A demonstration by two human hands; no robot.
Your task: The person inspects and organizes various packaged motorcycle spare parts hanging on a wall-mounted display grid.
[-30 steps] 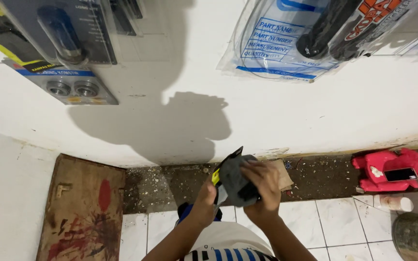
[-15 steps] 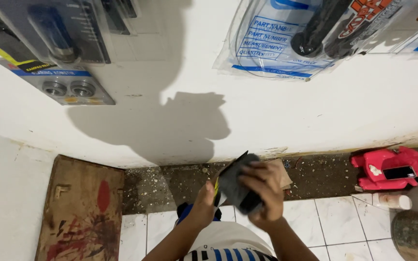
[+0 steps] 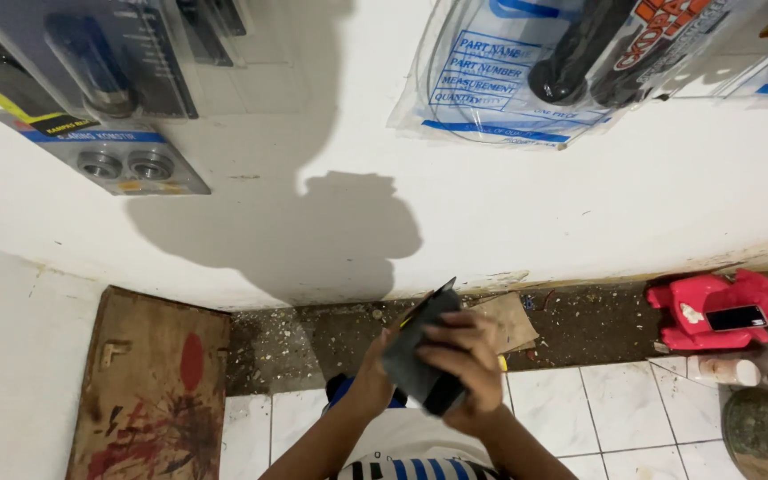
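Dark-grey flat piece (image 3: 420, 351) is gripped between both hands — right hand (image 3: 461, 364) fingers curled over its face, left hand (image 3: 373, 378) closed beneath — long axis running up-left toward the wall. Clear packets (image 3: 526, 71) hang above, a red object (image 3: 717, 307) lies right. Since earlier it has tilted flatter.

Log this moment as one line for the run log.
left hand: under dark flat packet | right hand: gripping the packet's front | nearby: red plastic part, wooden board | floor: white tiles
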